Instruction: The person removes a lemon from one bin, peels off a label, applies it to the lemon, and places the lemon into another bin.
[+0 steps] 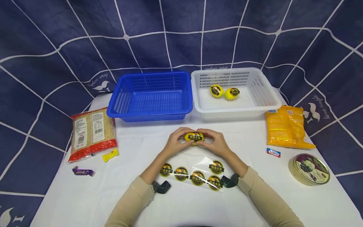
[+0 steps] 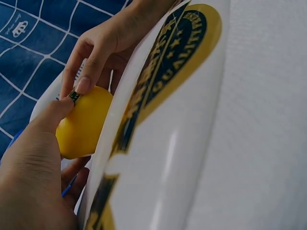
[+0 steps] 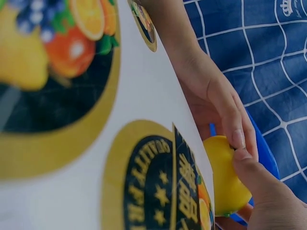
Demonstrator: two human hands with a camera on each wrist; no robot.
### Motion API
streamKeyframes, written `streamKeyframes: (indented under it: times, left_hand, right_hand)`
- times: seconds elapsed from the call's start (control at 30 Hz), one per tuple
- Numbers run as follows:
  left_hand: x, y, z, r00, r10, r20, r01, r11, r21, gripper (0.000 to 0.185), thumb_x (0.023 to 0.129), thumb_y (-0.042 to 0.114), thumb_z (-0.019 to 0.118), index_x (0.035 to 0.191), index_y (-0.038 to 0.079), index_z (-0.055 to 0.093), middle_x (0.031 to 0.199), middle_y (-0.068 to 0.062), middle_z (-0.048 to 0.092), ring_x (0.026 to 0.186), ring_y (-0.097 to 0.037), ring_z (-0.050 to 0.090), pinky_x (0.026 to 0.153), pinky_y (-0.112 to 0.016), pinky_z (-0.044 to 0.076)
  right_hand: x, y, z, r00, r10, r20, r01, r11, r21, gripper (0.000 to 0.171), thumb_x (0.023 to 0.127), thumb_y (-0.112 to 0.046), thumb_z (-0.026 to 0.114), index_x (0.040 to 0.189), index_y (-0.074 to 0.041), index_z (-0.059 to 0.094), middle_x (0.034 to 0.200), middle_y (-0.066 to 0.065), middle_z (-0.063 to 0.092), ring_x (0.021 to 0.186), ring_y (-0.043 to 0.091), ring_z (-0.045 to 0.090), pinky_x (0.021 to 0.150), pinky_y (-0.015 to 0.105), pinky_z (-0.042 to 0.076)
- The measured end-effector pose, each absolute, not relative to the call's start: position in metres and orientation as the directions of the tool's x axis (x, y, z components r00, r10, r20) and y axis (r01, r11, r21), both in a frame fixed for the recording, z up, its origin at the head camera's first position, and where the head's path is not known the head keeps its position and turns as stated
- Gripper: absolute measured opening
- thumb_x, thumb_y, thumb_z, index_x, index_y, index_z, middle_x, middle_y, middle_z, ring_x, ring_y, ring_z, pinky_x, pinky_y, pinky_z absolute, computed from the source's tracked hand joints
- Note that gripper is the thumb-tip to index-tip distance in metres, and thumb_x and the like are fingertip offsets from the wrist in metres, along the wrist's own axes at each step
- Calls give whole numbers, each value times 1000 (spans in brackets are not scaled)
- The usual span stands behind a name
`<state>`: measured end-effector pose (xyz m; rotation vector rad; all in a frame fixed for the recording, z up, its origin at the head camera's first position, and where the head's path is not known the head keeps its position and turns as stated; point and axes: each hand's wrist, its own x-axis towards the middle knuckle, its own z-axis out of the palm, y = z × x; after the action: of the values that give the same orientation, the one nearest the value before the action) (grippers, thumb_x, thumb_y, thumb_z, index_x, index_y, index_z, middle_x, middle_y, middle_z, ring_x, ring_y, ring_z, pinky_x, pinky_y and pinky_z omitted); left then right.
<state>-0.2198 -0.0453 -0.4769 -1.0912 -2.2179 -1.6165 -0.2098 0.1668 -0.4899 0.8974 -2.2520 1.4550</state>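
A yellow lemon with a black-and-gold fruit sticker on it is held between both hands over the white cloth. My left hand grips its left end, thumb in front and fingers round the back. From the other side my right hand holds it the same way. The wrist views show both thumbs meeting on the sticker, pressing the lemon. Just below the hands lies a clear sheet of round stickers, several still on it.
Behind stand a blue basket and a white basket holding two stickered lemons. At left lie a bag of grain, a yellow candy and a purple candy. An orange bag, a small blue-red packet and a round tin are at right.
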Motion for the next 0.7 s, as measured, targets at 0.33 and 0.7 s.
streamKeyframes:
  times: [0.33,0.7]
  left_hand:
    - [-220,-45,-476,-704,451,549,673,175,719,41,70,0,78,109,-4,62,108,-17,60,96,-27,58,82,-27,51]
    - [-219,-43,-476,-733,432,525,651,222,726,39,71,0,77,108,-3,62,107,-15,61,93,-25,58,79,-29,52]
  right_hand:
    - [-212,166,-493,-743,-333,581,-666,283,-690,44,69,2,79,109,4,63,110,17,63,99,28,62,83,32,52]
    - [-219,170,-507,-758,-344,554,-647,294,-703,43,77,-16,77,116,-6,62,117,6,62,106,20,59,88,25,49]
